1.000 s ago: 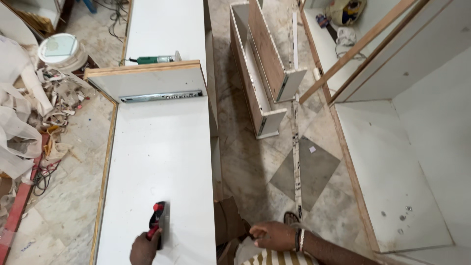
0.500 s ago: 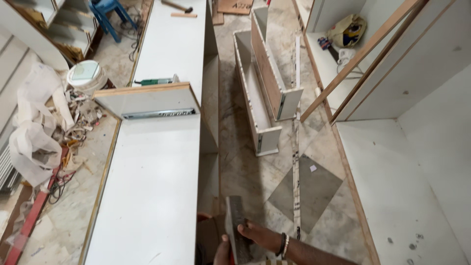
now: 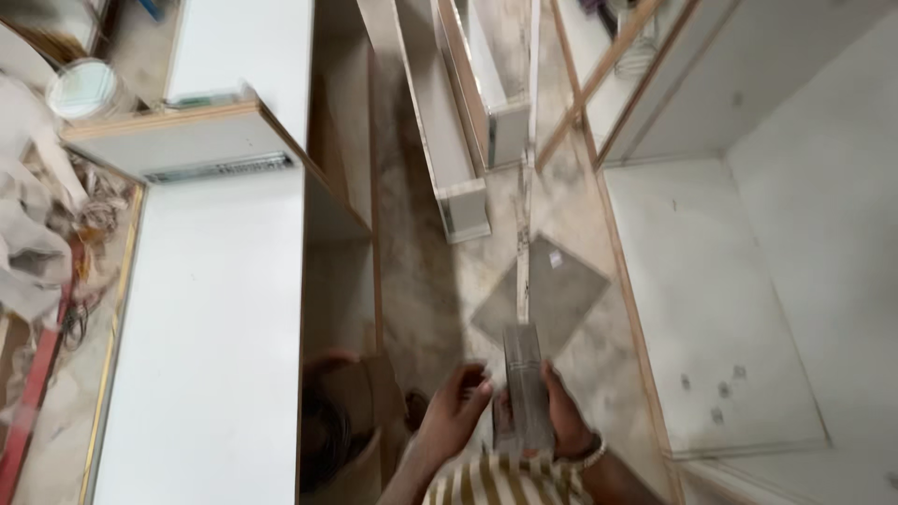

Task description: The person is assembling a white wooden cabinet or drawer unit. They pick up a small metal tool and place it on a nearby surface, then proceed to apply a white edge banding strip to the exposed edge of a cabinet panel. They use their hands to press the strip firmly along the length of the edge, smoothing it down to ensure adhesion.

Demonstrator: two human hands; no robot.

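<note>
Since half a second ago the grey metal strip has come upright between both hands, low in the view over the marble floor. The right hand has its grip closed around the strip's right edge; the left hand touches its left edge, fingers curled. The red tool seen earlier on the long white surface is gone. A brown cardboard box sits just left of the hands; a round white bucket stands far left.

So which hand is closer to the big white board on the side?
Left. The left hand is between the grey piece and the white board; the right hand is on the piece's far side.
</note>
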